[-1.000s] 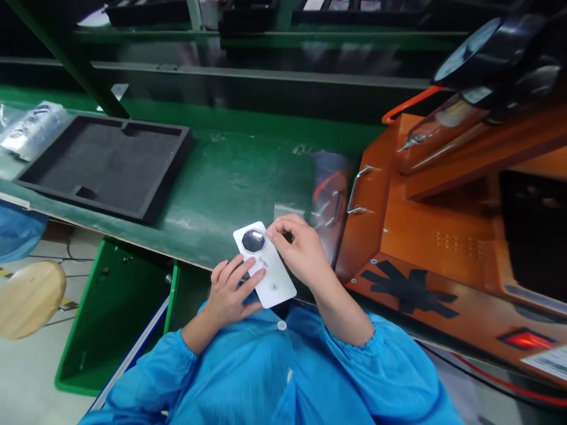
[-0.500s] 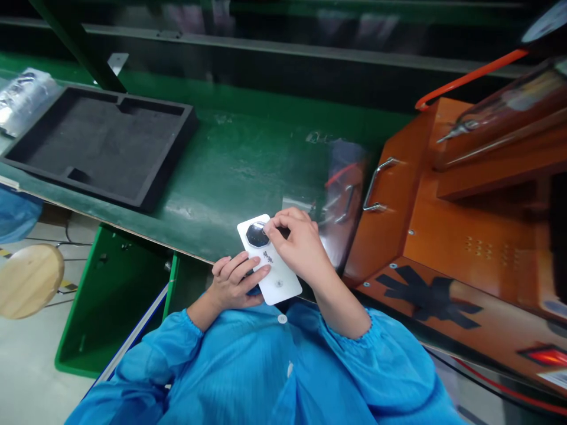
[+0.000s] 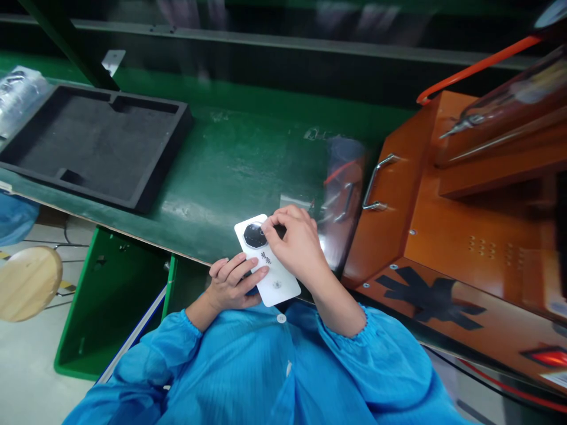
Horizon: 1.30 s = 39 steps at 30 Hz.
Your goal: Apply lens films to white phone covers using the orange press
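A white smartphone (image 3: 283, 289) lies tilted in front of my body, its back facing up. Its dark octagonal camera module (image 3: 255, 235) is at the far end, with dark lettering and a small round mark below. My left hand (image 3: 234, 283) grips the phone's left edge, fingers over the back and the thumb side hidden underneath. At the right side of the camera module, the thumb and forefinger of my right hand (image 3: 297, 242) are pinched together. Whatever is between those fingertips, if anything, is too small to make out.
A black foam tray (image 3: 101, 136) lies left on the green bench (image 3: 239, 159), beside clear plastic packaging (image 3: 20, 97). To the right stands an orange machine (image 3: 407, 171) with a metal handle. Below left are a green bin (image 3: 110, 307) and a wooden stool (image 3: 29, 283).
The view has shifted slightly. Both hands keep nearly the same place on the phone, with the right fingertips still at the camera module.
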Motion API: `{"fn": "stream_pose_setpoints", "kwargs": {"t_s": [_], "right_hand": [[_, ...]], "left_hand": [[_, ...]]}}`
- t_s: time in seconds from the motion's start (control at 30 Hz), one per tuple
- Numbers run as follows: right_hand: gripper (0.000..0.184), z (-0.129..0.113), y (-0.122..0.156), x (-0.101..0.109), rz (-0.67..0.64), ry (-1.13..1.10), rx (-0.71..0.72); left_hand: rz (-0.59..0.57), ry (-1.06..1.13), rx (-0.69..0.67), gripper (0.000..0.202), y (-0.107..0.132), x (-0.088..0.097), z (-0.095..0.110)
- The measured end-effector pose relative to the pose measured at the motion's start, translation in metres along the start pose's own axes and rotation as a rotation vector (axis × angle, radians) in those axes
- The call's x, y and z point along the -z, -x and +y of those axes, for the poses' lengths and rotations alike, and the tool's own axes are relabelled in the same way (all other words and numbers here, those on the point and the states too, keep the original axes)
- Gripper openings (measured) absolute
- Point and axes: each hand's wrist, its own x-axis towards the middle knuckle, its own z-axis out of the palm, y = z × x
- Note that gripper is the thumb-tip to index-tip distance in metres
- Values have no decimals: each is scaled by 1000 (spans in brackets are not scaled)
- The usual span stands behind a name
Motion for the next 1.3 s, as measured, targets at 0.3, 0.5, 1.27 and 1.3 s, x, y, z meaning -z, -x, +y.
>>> {"fn": "stream_pose_setpoints", "kwargs": {"t_s": [0.3,0.5,1.27,1.3], "right_hand": [[16,2,1,-6,57,65,41],[17,1,2,-8,83,74,48],[46,-9,82,41,-221,212,518],[46,-9,89,40,-227,227,546]], "left_hand": [[18,-2,6,40,0,-1,0],[9,-15,17,41,7,-4,0],[-121,97,114,34,-18,27,6],[-128,123,121,30,-21,32,4]]}}
